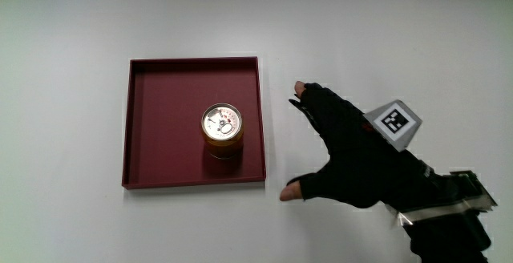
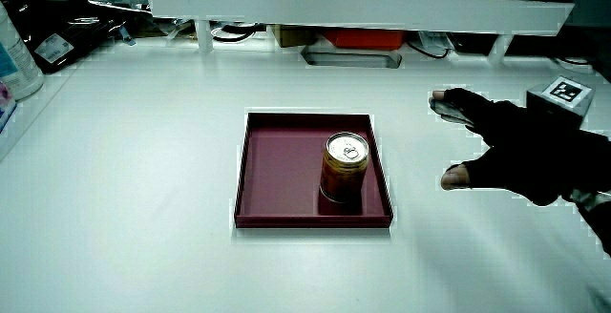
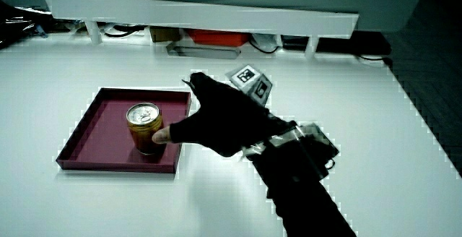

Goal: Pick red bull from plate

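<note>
Red bull can [image 1: 222, 129] upright inside the dark red square plate [image 1: 160, 95], on the half nearer the hand and a little nearer the person than the plate's middle, with its silver top and pull tab facing up. Seen the same way in both side views [image 2: 344, 167] [image 3: 144, 127], standing on the flat base and apart from the raised rim [image 2: 305, 222]. Plate resting flat on the white worktop [image 1: 72, 54], holding only this 1 can. Gloved hand [image 1: 349, 155] beside the plate, just off the rim nearest the can, spread wide with thumb and forefinger forming a broad open V turned toward the can and holding nothing. Bare fingertips [image 1: 292, 192] showing past the cut-off glove. Clear strip of worktop between hand and plate in the main view and in a side view [image 2: 506, 151]; in a side view [image 3: 209, 125] the thumb tip appears against the can's wall, but only by overlap, so real contact cannot be confirmed there. Small patterned cube [image 1: 395, 123] on the back of the hand, tilted upward. Black-sleeved forearm [image 3: 303, 186] running from the hand back toward the person. Low white partition [image 2: 363, 8] farther from the person than the plate, with cables and clutter under it.
</note>
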Available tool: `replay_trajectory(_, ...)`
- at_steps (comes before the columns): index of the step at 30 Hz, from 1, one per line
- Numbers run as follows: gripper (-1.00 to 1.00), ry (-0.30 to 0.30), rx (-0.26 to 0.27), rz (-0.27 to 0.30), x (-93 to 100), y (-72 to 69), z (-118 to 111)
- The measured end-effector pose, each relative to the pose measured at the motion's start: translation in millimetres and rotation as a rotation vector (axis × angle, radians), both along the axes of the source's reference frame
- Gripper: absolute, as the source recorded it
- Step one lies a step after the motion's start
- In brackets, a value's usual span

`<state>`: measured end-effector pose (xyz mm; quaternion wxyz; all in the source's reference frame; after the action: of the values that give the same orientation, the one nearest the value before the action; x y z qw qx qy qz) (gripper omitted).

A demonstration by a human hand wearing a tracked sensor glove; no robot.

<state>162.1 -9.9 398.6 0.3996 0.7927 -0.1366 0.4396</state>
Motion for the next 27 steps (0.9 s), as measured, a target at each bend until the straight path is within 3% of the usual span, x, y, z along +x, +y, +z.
replay_trajectory(1,0.00,-0.014,-0.031,0.021,-3.2,-0.4,-1.0)
replay_trajectory(2,0.00,0.016,-0.070,0.036,-5.8,-1.0,-1.0)
replay_trajectory(5,0.00,0.004,-0.102,0.047,-15.6,-4.7,4.3)
replay_trajectory(6,0.00,0.000,-0.098,0.041,-18.7,-6.2,7.1)
replay_trajectory(8,0.00,-0.061,-0.029,0.010,-25.5,-10.6,16.4)
replay_trajectory(18,0.00,-0.132,-0.044,-0.015,-58.7,-19.1,54.1)
replay_trajectory(19,0.00,-0.106,-0.043,-0.018,-61.4,-19.6,56.6)
replay_trajectory(21,0.00,-0.134,-0.048,-0.014,-67.8,-20.8,63.5)
replay_trajectory(26,0.00,-0.126,-0.042,-0.026,-81.1,-23.4,75.9)
replay_trajectory(27,0.00,-0.098,0.037,0.000,-83.5,-24.0,75.4)
